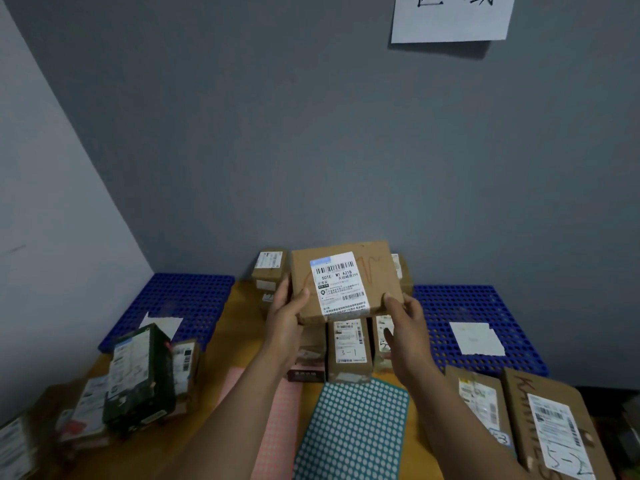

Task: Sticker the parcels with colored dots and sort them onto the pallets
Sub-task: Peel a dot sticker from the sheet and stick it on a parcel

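Note:
I hold a flat brown cardboard parcel (377, 268) with a white shipping label up in front of me, tilted toward the camera. My left hand (285, 315) grips its lower left edge with the thumb on the top face. My right hand (405, 318) grips the lower right corner. Below my forearms lie a teal sticker sheet (353, 431) with white dots and a pink sticker sheet (277, 420). A blue pallet (194, 296) stands at the left and another blue pallet (485, 306) at the right, each bearing a white paper.
The wooden table (242, 323) carries several labelled parcels behind the held one (348, 349). A dark green box (142, 372) and other parcels pile at the left. Two brown parcels (540, 417) lie at the right. Grey walls close the corner; a paper sign (453, 15) hangs above.

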